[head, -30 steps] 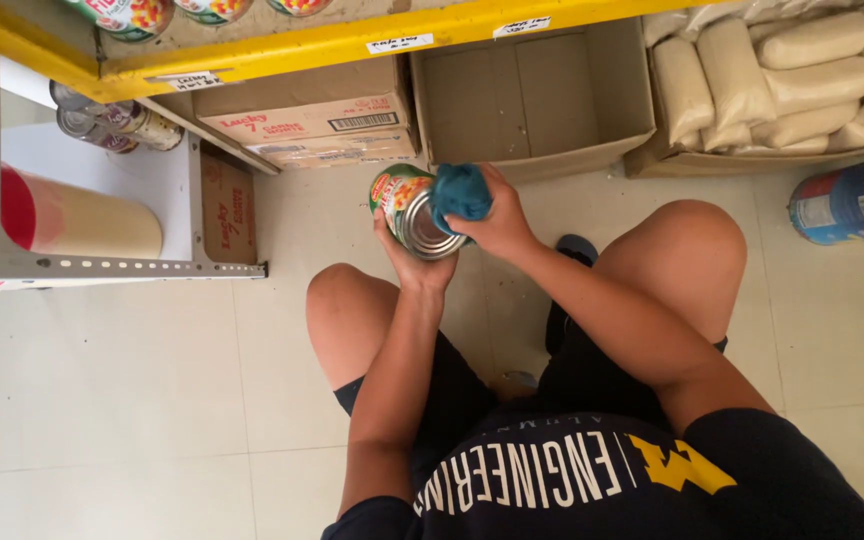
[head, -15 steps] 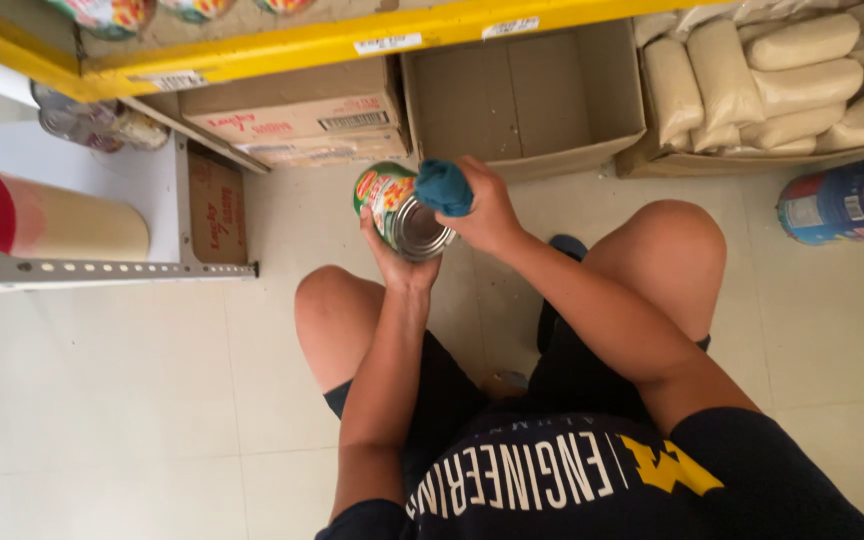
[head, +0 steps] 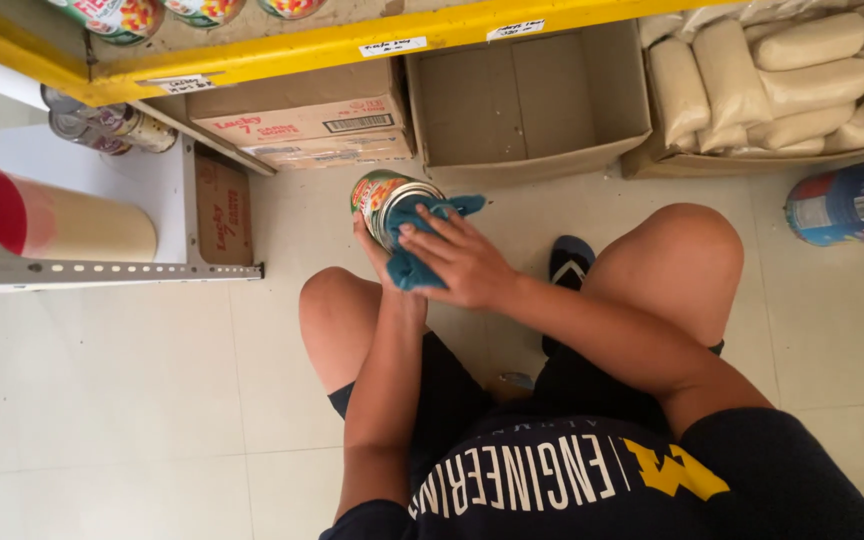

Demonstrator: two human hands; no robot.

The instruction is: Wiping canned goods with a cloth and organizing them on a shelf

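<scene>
I crouch on a tiled floor in front of a low shelf. My left hand [head: 384, 262] grips a food can [head: 380, 199] with a colourful label from below, holding it on its side with the metal end toward me. My right hand [head: 460, 262] presses a blue cloth [head: 414, 238] flat over that metal end, fingers spread across it. Both hands are in front of my knees, just short of the shelf's bottom level.
An open empty cardboard box [head: 527, 100] and a closed printed carton [head: 302, 125] sit under the yellow shelf edge [head: 282, 52]. White sacks [head: 792, 80] lie at right, a large blue can [head: 847, 205] beside them. A grey metal rack [head: 102, 268] with cans stands at left.
My right hand has moved from the can's far rim down over its metal end, spreading the blue cloth across it. The can has stayed in my left hand.
</scene>
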